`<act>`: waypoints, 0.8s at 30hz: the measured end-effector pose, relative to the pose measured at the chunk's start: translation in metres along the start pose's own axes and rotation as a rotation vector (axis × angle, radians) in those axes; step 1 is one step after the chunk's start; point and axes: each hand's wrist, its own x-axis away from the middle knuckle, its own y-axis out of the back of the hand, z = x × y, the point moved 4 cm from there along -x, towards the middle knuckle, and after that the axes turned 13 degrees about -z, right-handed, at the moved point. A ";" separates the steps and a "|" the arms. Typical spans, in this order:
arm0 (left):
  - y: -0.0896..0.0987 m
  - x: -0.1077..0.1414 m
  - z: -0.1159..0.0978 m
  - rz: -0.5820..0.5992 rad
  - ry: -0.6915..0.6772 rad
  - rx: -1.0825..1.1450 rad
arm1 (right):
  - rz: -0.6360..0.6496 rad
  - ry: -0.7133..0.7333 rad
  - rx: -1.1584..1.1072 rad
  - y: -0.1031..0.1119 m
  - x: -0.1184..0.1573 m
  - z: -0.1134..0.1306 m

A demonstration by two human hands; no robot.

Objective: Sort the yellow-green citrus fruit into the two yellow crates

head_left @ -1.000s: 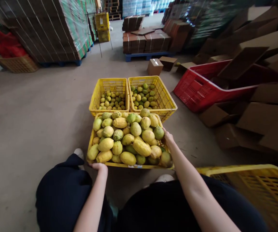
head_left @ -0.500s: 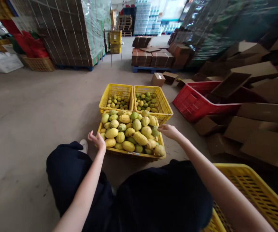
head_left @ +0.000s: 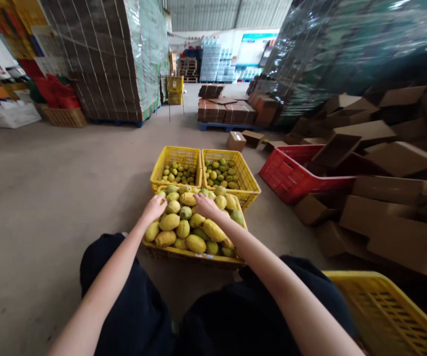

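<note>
A front yellow crate [head_left: 198, 257] is heaped with yellow-green oval melons [head_left: 195, 244], some smooth and some ribbed. At the heap's back left, my left hand [head_left: 154, 207] has its fingers curled round a green melon [head_left: 162, 194], mostly covered by the fingers. My right hand [head_left: 206, 205] reaches over the middle of the heap. Its fingers bend down against a ribbed yellow melon [head_left: 187, 199], and the fingertips are partly hidden.
Behind stand two yellow crates, left [head_left: 156, 173] and right [head_left: 248, 180], partly filled with smaller fruit. A red crate [head_left: 283, 173] and loose cardboard boxes [head_left: 402, 227] lie to the right. Another yellow crate [head_left: 362, 279] is beside my right leg.
My right hand has moved left from the crate's right side to mid-heap. My left hand has gone from outside the left rim onto the melons. The view has tilted up.
</note>
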 end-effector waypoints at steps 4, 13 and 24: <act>-0.002 -0.004 -0.004 0.014 -0.040 -0.058 | 0.004 0.033 0.090 -0.035 -0.038 0.004; 0.015 -0.009 -0.002 0.027 -0.030 -0.195 | 0.076 0.049 0.272 -0.070 -0.062 -0.012; 0.003 0.002 0.000 0.057 -0.027 -0.198 | -0.405 -0.174 -0.568 -0.028 -0.027 -0.007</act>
